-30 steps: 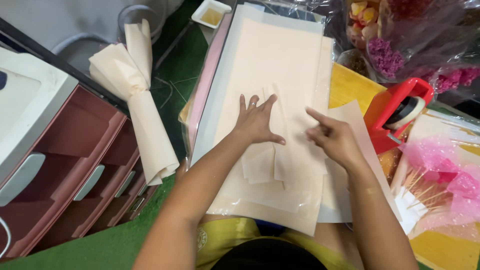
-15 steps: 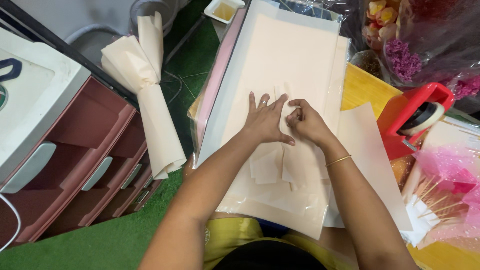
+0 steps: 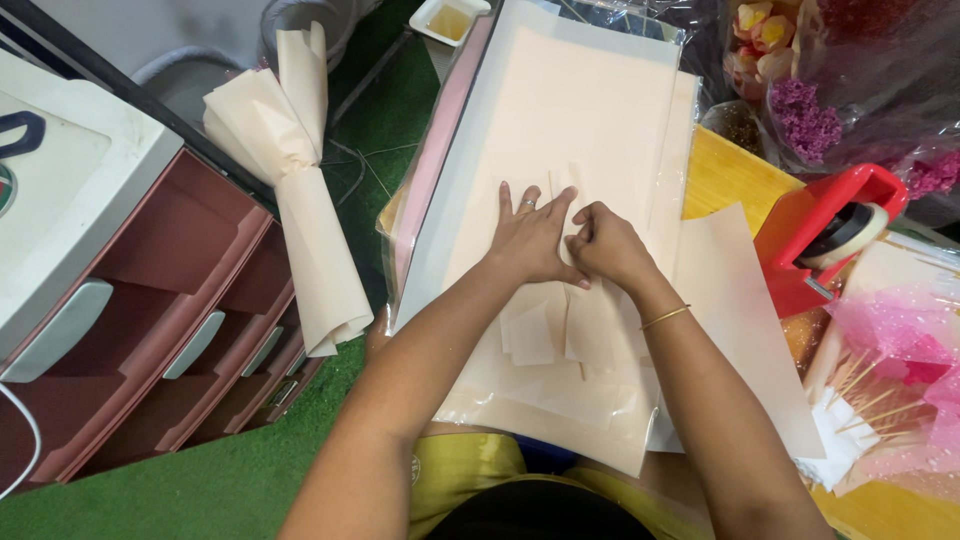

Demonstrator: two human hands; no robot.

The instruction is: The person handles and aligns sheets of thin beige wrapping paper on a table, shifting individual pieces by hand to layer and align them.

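A stack of cream paper sheets [image 3: 590,120] lies in front of me on a yellow table [image 3: 730,175]. My left hand [image 3: 530,240] rests flat on a folded piece of cream paper [image 3: 560,330], fingers spread, a ring on one finger. My right hand [image 3: 605,245] is beside it, touching it, with fingers curled and pinching the folded paper's edge. A thin wooden stick [image 3: 552,190] lies under the fold, its tip showing above my hands. Smaller folded flaps show below my wrists.
A rolled cream paper wrap [image 3: 300,190] lies left on green turf [image 3: 200,480]. A red-brown drawer unit [image 3: 170,330] stands far left. A red tape dispenser [image 3: 830,235], pink mesh [image 3: 900,330], wooden sticks [image 3: 865,395] and wrapped flowers [image 3: 800,120] are right.
My right hand has moved left from the sheet's right side to meet my left hand and closed on the fold. The view has shifted slightly.
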